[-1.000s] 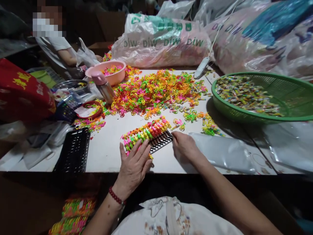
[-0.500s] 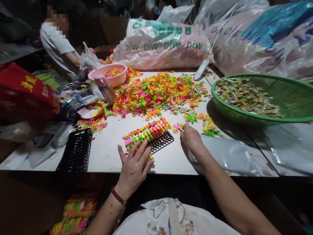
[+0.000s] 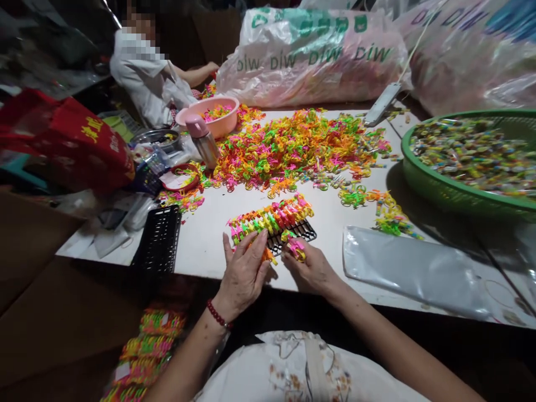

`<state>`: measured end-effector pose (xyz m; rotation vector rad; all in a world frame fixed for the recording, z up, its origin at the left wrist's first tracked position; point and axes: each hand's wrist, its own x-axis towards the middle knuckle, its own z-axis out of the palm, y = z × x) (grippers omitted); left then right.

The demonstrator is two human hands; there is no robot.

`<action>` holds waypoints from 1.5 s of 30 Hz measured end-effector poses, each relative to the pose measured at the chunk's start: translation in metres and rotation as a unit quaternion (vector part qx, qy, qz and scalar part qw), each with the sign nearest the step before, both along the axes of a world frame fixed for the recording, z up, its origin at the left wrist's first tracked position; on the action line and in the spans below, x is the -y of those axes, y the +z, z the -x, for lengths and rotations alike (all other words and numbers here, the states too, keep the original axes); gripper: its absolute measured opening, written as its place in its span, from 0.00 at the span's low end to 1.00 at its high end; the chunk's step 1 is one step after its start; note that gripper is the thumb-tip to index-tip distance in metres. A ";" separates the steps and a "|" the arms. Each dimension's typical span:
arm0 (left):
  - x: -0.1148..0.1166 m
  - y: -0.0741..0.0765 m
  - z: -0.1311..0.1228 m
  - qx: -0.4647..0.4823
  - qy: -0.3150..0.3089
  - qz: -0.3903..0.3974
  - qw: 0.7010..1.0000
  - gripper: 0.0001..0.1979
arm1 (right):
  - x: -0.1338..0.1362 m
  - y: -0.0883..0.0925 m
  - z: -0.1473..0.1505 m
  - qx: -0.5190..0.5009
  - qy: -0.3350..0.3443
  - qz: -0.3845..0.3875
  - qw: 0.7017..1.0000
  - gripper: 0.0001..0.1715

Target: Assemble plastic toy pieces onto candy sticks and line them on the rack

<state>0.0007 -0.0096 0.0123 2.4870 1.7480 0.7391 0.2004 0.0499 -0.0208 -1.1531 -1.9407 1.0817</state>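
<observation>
Some right-hand fingers point(image 3: 309, 254) curl closely around plastic pieces point(image 3: 297, 249).

I have the left hand point(image 3: 245, 273) laid over the near left part of a black rack point(image 3: 309, 229) lined with bright plastic pieces point(image 3: 270, 216), while the right hand point(image 3: 312, 267) pinches a pink, green and yellow cluster point(image 3: 296, 248) in its fingers just above the near edge. Farther back on the white worktop point(image 3: 205, 234) I see a loose, colourful heap point(image 3: 293, 148), with a flask point(image 3: 206, 146) and a pink basin point(image 3: 221, 124) at its left and a green basket point(image 3: 438, 181) of small items to its right.
</observation>
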 end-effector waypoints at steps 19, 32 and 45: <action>0.004 0.003 -0.007 -0.013 0.070 -0.081 0.994 0.29 | -0.019 -0.010 0.029 0.072 0.154 -0.117 0.979 0.07; -0.017 0.000 -0.010 -0.071 -0.040 -0.112 0.990 0.31 | -0.023 -0.012 0.020 0.081 0.138 -0.166 0.973 0.08; -0.014 0.006 -0.013 -0.033 -0.080 -0.131 0.988 0.24 | -0.063 0.004 -0.211 0.437 -0.283 -0.196 0.831 0.14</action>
